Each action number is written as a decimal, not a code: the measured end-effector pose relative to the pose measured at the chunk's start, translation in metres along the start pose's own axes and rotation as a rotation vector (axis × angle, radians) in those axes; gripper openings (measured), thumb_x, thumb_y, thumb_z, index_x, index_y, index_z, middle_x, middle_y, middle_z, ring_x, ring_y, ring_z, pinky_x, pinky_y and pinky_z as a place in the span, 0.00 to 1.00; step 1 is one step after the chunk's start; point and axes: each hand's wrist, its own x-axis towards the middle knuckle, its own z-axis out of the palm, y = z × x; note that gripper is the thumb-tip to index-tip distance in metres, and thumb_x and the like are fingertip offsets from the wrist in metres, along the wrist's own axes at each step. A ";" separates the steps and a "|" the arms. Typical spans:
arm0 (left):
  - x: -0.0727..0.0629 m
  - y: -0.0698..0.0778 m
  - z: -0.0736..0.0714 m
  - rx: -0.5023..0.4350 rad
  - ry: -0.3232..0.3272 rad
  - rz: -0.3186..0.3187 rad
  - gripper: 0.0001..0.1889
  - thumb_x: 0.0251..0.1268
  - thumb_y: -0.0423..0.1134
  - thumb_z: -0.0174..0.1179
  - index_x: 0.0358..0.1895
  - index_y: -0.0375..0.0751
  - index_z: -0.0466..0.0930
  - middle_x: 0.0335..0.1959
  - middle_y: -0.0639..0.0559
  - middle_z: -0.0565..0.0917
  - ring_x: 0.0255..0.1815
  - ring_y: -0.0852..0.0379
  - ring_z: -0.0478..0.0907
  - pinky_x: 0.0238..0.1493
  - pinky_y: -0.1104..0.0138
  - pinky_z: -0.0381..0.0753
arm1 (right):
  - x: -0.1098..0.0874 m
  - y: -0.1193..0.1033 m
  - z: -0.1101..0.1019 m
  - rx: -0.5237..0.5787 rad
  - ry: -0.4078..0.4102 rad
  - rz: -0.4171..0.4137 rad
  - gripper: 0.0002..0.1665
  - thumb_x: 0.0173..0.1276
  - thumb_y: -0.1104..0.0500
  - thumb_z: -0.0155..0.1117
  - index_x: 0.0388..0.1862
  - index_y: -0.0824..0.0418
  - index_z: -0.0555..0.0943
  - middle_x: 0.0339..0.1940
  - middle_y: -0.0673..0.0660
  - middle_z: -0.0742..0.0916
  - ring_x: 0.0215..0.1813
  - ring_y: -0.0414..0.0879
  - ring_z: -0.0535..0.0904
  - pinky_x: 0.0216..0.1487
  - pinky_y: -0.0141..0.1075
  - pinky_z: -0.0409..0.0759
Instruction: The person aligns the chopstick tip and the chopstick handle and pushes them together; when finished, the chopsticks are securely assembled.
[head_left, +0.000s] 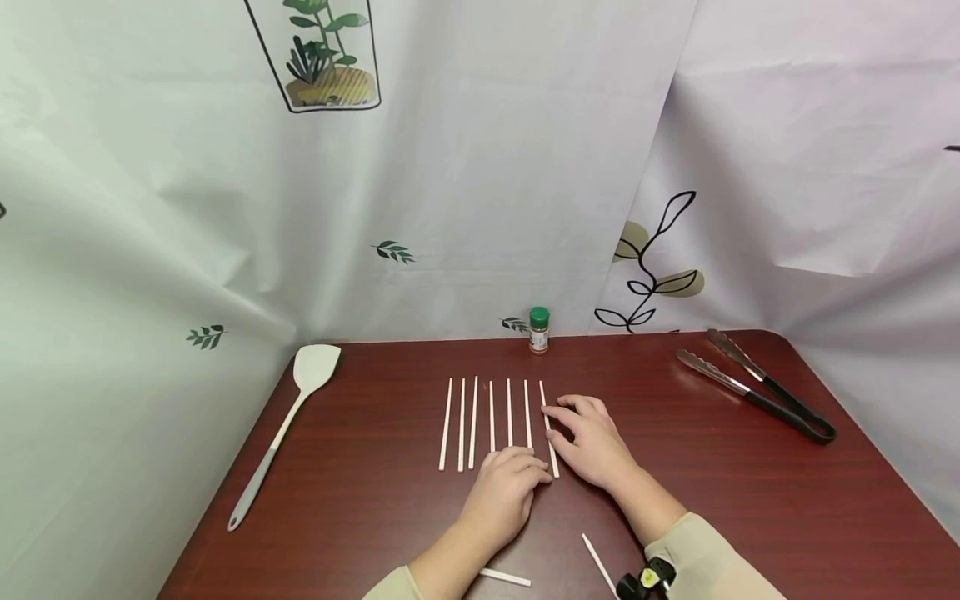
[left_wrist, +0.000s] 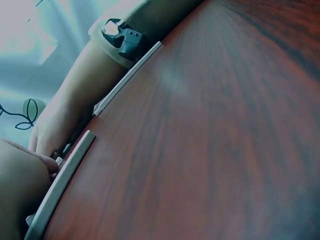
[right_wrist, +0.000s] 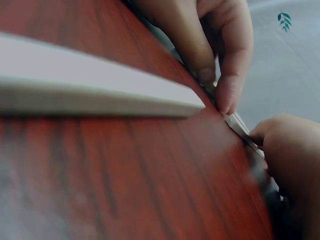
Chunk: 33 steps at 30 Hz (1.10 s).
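A row of several slim white sticks lies side by side, roughly parallel, mid-table. At its right end, both hands work on one slightly slanted stick. My left hand reaches over the lower ends of neighbouring sticks, and its thumb and finger pinch the near end of that stick. From the right, my right hand holds the same stick higher up between index finger and thumb, its other fingers bent. In the right wrist view, the left fingertips sit right at the squared stick end.
Two loose sticks lie nearer me, one by the left forearm and one by the right sleeve. A white spatula lies at left, black-handled tongs at right. A green-capped jar stands at the back edge before a curtain.
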 end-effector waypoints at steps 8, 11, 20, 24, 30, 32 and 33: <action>0.001 0.000 -0.001 -0.004 0.019 0.008 0.08 0.62 0.30 0.71 0.38 0.49 0.92 0.45 0.58 0.91 0.53 0.54 0.86 0.50 0.57 0.81 | -0.001 -0.003 -0.002 0.047 0.031 0.003 0.22 0.69 0.56 0.74 0.61 0.56 0.89 0.61 0.62 0.85 0.66 0.64 0.75 0.64 0.60 0.74; 0.002 0.002 -0.003 -0.004 0.041 0.000 0.09 0.62 0.29 0.65 0.39 0.49 0.88 0.46 0.58 0.89 0.52 0.55 0.84 0.48 0.58 0.79 | -0.003 -0.003 -0.004 0.149 0.086 0.011 0.20 0.69 0.59 0.75 0.59 0.58 0.89 0.58 0.59 0.85 0.64 0.61 0.74 0.62 0.58 0.74; 0.000 0.008 -0.014 0.012 0.086 -0.044 0.10 0.60 0.30 0.60 0.42 0.50 0.80 0.45 0.60 0.84 0.46 0.58 0.81 0.45 0.65 0.74 | -0.018 -0.010 -0.003 0.228 0.185 0.022 0.08 0.66 0.63 0.77 0.43 0.54 0.91 0.41 0.41 0.86 0.46 0.41 0.77 0.48 0.41 0.76; -0.002 0.009 -0.018 0.033 0.112 -0.097 0.12 0.61 0.36 0.64 0.48 0.47 0.81 0.50 0.56 0.83 0.52 0.56 0.80 0.49 0.60 0.74 | -0.027 -0.016 -0.004 0.234 0.195 -0.008 0.08 0.66 0.62 0.78 0.34 0.48 0.89 0.31 0.35 0.83 0.36 0.36 0.75 0.38 0.34 0.75; -0.008 0.010 -0.025 0.009 0.111 -0.137 0.14 0.63 0.42 0.66 0.50 0.45 0.80 0.52 0.54 0.81 0.52 0.55 0.78 0.50 0.58 0.76 | -0.046 -0.023 -0.010 0.279 0.184 -0.027 0.17 0.65 0.59 0.80 0.24 0.40 0.82 0.24 0.31 0.76 0.30 0.33 0.70 0.31 0.28 0.70; -0.011 0.010 -0.028 -0.013 0.099 -0.132 0.13 0.63 0.42 0.67 0.49 0.46 0.81 0.51 0.54 0.81 0.51 0.56 0.77 0.50 0.59 0.76 | -0.053 -0.024 -0.013 0.284 0.176 -0.063 0.20 0.64 0.57 0.81 0.22 0.38 0.79 0.23 0.31 0.75 0.29 0.33 0.69 0.30 0.26 0.68; -0.012 0.010 -0.029 -0.022 0.094 -0.128 0.12 0.62 0.41 0.67 0.48 0.47 0.81 0.51 0.55 0.81 0.51 0.56 0.77 0.50 0.59 0.76 | -0.056 -0.025 -0.014 0.288 0.169 -0.088 0.22 0.62 0.56 0.82 0.21 0.38 0.77 0.22 0.32 0.74 0.29 0.33 0.69 0.30 0.25 0.68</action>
